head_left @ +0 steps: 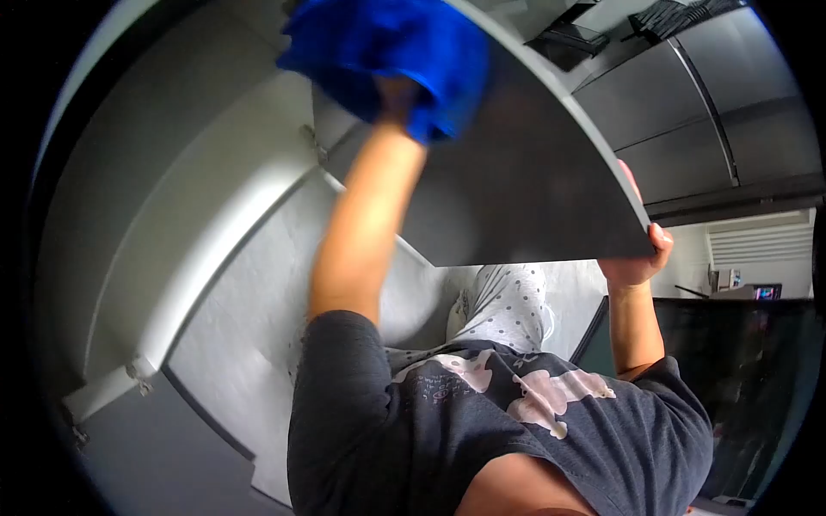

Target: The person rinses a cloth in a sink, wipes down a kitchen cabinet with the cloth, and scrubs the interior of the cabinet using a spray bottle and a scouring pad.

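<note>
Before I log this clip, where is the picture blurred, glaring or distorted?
Head view: the bright blue fabric cloth looks motion-blurred; a whitish glare streaks the smooth pale panel at left; wide-angle distortion bows the long edge of the flat dark grey panel; the frame's corners fall to black.

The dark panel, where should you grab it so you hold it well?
Probably by its thin rim, near the picture's lower right corner, coming from the right, where the right hand holds it. The dark panel is flat, so fingers can wrap its rim; its visible face shows no handle, and the blue cloth covers part of its far end.
</note>
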The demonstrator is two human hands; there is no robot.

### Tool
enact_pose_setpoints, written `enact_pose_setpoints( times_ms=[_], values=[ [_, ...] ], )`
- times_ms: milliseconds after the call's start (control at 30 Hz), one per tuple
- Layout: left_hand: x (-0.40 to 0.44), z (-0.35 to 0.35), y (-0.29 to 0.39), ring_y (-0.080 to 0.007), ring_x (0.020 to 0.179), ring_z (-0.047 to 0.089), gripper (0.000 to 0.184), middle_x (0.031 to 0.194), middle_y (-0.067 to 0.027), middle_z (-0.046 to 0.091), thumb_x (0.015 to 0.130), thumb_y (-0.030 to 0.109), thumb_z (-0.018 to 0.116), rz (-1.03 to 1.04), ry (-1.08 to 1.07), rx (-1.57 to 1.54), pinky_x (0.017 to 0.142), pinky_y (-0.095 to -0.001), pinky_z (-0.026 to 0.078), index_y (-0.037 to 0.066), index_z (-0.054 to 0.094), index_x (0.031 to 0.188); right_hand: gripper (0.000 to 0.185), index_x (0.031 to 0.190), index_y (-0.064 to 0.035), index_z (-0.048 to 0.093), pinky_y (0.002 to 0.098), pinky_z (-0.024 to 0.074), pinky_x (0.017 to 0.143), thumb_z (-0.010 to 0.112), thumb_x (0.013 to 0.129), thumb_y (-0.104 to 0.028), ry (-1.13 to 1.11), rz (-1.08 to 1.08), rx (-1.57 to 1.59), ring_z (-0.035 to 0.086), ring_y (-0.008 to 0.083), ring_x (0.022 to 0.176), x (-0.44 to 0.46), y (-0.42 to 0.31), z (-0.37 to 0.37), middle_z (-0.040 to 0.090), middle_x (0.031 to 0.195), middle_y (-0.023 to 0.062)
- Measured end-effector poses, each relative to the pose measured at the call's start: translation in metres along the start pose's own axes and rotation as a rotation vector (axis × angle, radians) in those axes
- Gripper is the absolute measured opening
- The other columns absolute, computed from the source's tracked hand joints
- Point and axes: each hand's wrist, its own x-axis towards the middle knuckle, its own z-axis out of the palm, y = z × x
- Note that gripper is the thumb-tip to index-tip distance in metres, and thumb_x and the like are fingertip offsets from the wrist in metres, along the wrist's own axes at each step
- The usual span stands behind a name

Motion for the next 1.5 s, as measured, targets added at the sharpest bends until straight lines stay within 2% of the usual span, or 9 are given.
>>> enact_pose_setpoints(
  times_ms=[67, 167, 300, 567, 733, 1000, 1100, 1300, 1500],
  values=[
    [-0.034, 0.035, 0.06, -0.0245, 0.086, 0.038, 0.015, 0.092, -0.012, 0.043, 0.087, 0.021, 0.044, 0.022, 0.122, -0.056, 0.078, -0.0371, 0.034, 0.006, 0.046, 0.092, 0.086, 0.135, 0.0067, 0.023, 0.0334, 0.0261, 0.103, 0.043, 0.071, -0.047, 0.235, -0.126, 0.036, 0.037, 0.0254, 0.123, 0.003, 0.004, 0.008, 0.037, 0.133, 0.0201],
    [-0.082, 0.071, 0.135, -0.0261, 0.089, 0.038, 0.018, 0.096, -0.0132, 0.043, 0.086, 0.021, 0.045, 0.016, 0.191, -0.147, 0.08, -0.0387, 0.032, 0.006, 0.046, 0.095, 0.085, 0.137, 0.0011, 0.024, 0.0388, 0.0219, 0.105, 0.038, 0.078, -0.058, 0.054, -0.068, 0.368, 0.029, 0.0261, 0.128, 0.005, 0.001, -0.001, 0.031, 0.139, 0.0153],
    [-0.15, 0.105, 0.159, -0.0282, 0.094, 0.037, 0.022, 0.1, -0.0147, 0.042, 0.085, 0.022, 0.047, -0.073, 0.204, -0.221, 0.083, -0.0409, 0.03, 0.006, 0.045, 0.099, 0.073, 0.129, -0.0027, 0.042, 0.04, 0.0282, 0.101, 0.043, 0.079, -0.056, -0.02, -0.01, 0.271, 0.04, 0.0286, 0.121, 0.002, 0.006, -0.042, 0.045, 0.129, 0.0163],
    [-0.269, 0.187, 0.03, -0.0323, 0.103, 0.034, 0.033, 0.11, -0.0176, 0.04, 0.082, 0.023, 0.051, -0.584, 0.368, -0.215, 0.09, -0.0451, 0.026, 0.005, 0.044, 0.107, 0.049, 0.116, -0.0069, 0.056, 0.0504, 0.0264, 0.101, 0.048, 0.081, -0.041, -0.227, 0.037, 0.205, 0.045, 0.0288, 0.116, 0.026, 0.016, -0.058, 0.053, 0.122, 0.0093],
    [-0.277, 0.213, -0.082, -0.0349, 0.109, 0.033, 0.04, 0.115, -0.0195, 0.039, 0.08, 0.024, 0.054, -0.83, 0.609, -0.26, 0.094, -0.0478, 0.024, 0.004, 0.044, 0.112, 0.048, 0.108, -0.0051, 0.061, 0.0503, 0.0459, 0.083, 0.048, 0.081, -0.042, -0.069, -0.107, 0.056, 0.057, 0.0301, 0.099, 0.034, 0.036, -0.053, 0.062, 0.102, 0.0138],
    [-0.139, 0.111, -0.066, -0.0391, 0.118, 0.031, 0.051, 0.125, -0.0225, 0.038, 0.076, 0.026, 0.058, -0.398, 0.584, -0.177, 0.1, -0.0521, 0.02, 0.003, 0.042, 0.12, 0.051, 0.111, -0.0025, 0.057, 0.0512, 0.048, 0.079, 0.045, 0.082, -0.042, 0.132, -0.296, -0.04, 0.06, 0.0313, 0.092, -0.001, 0.018, -0.064, 0.061, 0.103, 0.0162],
    [-0.094, 0.063, -0.079, -0.0407, 0.122, 0.03, 0.056, 0.128, -0.0236, 0.037, 0.075, 0.026, 0.059, -0.241, 0.55, -0.153, 0.102, -0.0537, 0.019, 0.003, 0.042, 0.123, 0.051, 0.112, -0.0016, 0.057, 0.0502, 0.0499, 0.075, 0.045, 0.082, -0.041, -0.045, -0.194, -0.032, 0.06, 0.0315, 0.093, 0.002, 0.026, -0.032, 0.06, 0.105, 0.0162],
    [-0.186, 0.103, -0.226, -0.0396, 0.12, 0.033, 0.052, 0.131, -0.0204, 0.037, 0.079, 0.021, 0.056, -0.527, 0.702, 0.082, 0.103, -0.0452, 0.024, 0.002, 0.041, 0.125, 0.052, 0.113, -0.0024, 0.055, 0.0504, 0.0504, 0.074, 0.044, 0.082, -0.042, 0.04, -0.202, -0.088, 0.059, 0.032, 0.094, 0.004, 0.028, -0.034, 0.059, 0.104, 0.0169],
    [-0.249, 0.12, -0.253, -0.0299, 0.123, 0.033, 0.047, 0.136, -0.0165, 0.033, 0.087, 0.016, 0.044, -0.843, 1.053, -0.202, 0.104, -0.0385, 0.024, 0.0, 0.033, 0.13, 0.056, 0.119, -0.0028, 0.05, 0.0497, 0.051, 0.072, 0.04, 0.083, -0.044, 0.1, -0.265, -0.264, 0.057, 0.0319, 0.096, 0.011, 0.019, -0.056, 0.057, 0.108, 0.0159]
  ],
)
